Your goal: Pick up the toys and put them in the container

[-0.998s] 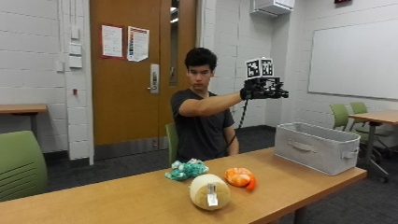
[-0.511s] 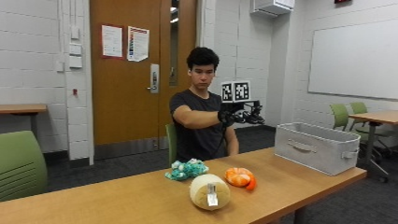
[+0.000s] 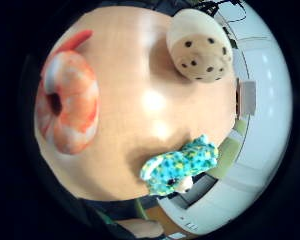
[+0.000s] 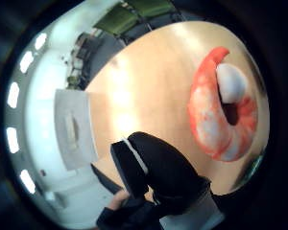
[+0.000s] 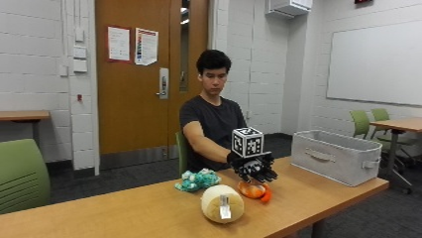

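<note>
Three soft toys lie on the wooden table [image 5: 131,218]: an orange shrimp [image 5: 254,191], a teal spotted animal [image 5: 196,179] and a cream round plush [image 5: 222,203]. My gloved right hand [image 5: 253,167] hangs just above the shrimp, fingers spread and pointing down, holding nothing. The thumb side palm view shows the shrimp [image 4: 223,115] close below, a gloved finger [image 4: 153,172] beside it, and the grey container [image 4: 74,129] further along the table. In the little finger side palm view the shrimp [image 3: 67,107], the cream plush [image 3: 200,45] and the teal toy [image 3: 180,165] all lie apart on the table.
The grey fabric container [image 5: 336,156] with a handle stands at the right end of the table, well apart from the toys. A green chair [image 5: 23,173] is at the left, and another table with chairs [image 5: 389,124] stands behind the container.
The right hand has come down from head height, to the left, and now hovers just over the shrimp. The toys have not moved.
</note>
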### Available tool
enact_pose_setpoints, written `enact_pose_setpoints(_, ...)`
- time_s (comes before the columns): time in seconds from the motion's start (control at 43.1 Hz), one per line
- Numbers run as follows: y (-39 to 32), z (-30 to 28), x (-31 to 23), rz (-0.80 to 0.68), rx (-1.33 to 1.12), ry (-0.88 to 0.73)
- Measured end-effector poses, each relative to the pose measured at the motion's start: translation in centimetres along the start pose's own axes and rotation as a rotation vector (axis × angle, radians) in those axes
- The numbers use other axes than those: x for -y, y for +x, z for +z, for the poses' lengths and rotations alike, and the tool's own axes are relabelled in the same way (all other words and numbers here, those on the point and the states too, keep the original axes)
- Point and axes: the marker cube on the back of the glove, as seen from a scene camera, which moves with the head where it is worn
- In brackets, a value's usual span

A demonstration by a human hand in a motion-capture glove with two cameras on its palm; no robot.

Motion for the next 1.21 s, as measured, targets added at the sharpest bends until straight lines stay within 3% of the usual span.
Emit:
enact_pose_setpoints(0.279,1.1,4.2,0.4,0.027,-0.065,-0.108)
enact_pose_setpoints(0.65,1.1,2.7,0.3,0.078,-0.01,-0.047)
enact_pose_setpoints(0.813,1.9,1.5,0.4,0.133,-0.093,-0.04)
enact_pose_setpoints(1.045,-0.2,-5.5,0.3,0.144,-0.08,0.009)
enact_pose_setpoints(1.207,-5.4,-14.1,-0.4,0.087,-0.034,0.093)
